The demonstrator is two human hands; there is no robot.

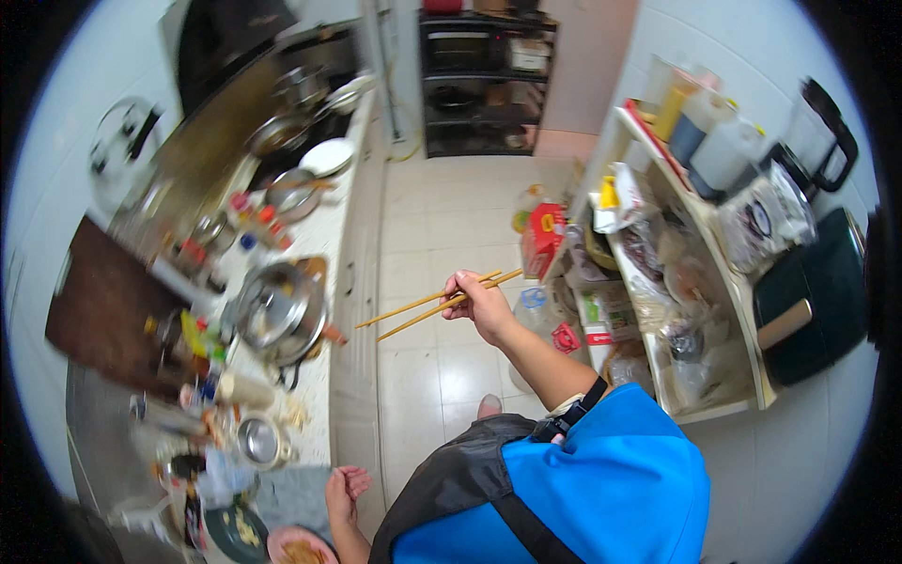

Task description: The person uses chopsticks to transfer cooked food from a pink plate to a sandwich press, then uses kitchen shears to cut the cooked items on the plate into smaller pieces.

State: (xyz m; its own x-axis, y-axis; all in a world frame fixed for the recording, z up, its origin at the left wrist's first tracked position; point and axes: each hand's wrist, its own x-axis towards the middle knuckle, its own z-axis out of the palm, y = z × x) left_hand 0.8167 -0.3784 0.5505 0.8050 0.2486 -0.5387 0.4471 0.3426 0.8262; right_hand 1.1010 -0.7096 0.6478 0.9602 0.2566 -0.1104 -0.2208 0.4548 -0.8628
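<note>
My right hand [483, 308] is closed around a pair of wooden chopsticks [416, 319], held out above the tiled floor. Their tips point left towards the counter and stand slightly apart, with nothing between them. Low in the view, my left hand [347, 486] is beside the counter's front edge, loosely curled and holding nothing. Nearest to it are a grey board [292, 497] and a pink plate of food [299, 546]. A dark green plate with pale pieces of food [239, 529] lies further left.
Along the white counter [310, 416] stand a metal mug [259, 440], stacked steel bowls [271, 303], several bottles and a white plate [328, 156]. A frying pan [275, 137] is on the stove. To my right, a packed shelf unit [733, 310] borders the floor [416, 366].
</note>
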